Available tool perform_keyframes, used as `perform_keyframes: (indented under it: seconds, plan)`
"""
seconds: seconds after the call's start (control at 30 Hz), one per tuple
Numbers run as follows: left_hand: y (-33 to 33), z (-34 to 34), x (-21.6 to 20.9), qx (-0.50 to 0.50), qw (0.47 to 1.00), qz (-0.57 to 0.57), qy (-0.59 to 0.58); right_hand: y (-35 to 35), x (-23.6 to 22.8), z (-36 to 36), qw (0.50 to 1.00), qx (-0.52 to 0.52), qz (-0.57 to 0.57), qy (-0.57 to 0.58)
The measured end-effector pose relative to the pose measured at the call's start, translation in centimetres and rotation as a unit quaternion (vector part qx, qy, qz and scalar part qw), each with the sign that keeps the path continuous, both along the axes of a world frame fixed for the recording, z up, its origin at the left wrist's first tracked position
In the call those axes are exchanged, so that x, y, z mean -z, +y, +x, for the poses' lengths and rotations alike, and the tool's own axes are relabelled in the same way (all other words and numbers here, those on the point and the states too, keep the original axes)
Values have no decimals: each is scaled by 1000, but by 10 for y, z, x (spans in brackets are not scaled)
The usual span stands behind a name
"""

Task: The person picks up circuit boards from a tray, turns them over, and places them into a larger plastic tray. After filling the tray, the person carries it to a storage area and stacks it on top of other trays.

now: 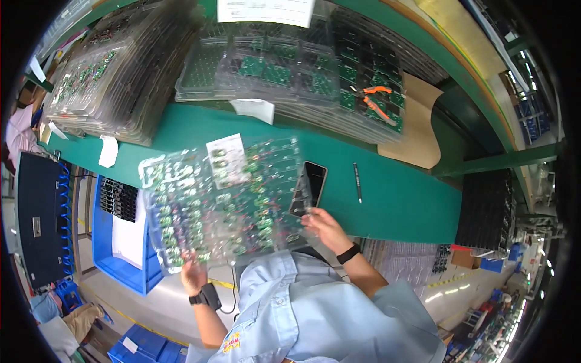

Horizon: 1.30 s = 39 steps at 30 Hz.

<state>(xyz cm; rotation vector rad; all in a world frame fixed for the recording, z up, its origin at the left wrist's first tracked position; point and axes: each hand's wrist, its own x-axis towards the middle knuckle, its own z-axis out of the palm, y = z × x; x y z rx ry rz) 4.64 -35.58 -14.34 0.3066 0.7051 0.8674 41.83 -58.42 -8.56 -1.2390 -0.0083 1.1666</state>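
Between my hands I hold a clear plastic blister tray (233, 209) above the near edge of the green bench. Rows of small circuit boards with thin wires sit in its pockets, and a white paper slip (227, 158) lies across the far part. My left hand (193, 275) grips the tray's near left corner, fingers partly behind the plastic. At the right edge my right hand (325, 228) pinches the rim. A dark smartphone (310, 186) lies on the bench just beyond that hand, partly covered by the tray. Further right lies a black pen (357, 183).
Stacked trays of boards (284, 72) line the back, with orange-handled cutters (376, 104) on top. Another tall tray stack (115, 72) stands at the far left. Brown paper (417, 121) hangs at back right. A blue bin (124, 266) sits left, below bench level.
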Motion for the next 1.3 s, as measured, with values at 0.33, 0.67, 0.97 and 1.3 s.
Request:
perform_keyframes:
  seconds: [0.33, 0.67, 0.97, 1.3]
  plan:
    - [-183, -86, -43, -255, 963, 86, -13, 16, -32, -36, 960, -260, 92, 53]
    - [-295, -114, -59, -434, 888, 142, -52, 56, -62, -99, 884, -443, 129, 79]
    - [-282, -144, -84, -448, 876, 137, -112, 100, -66, -130, 848, -505, 111, 114]
    - [-243, -219, -83, -398, 906, 103, -105, 105, -88, -196, 847, -490, 92, 186]
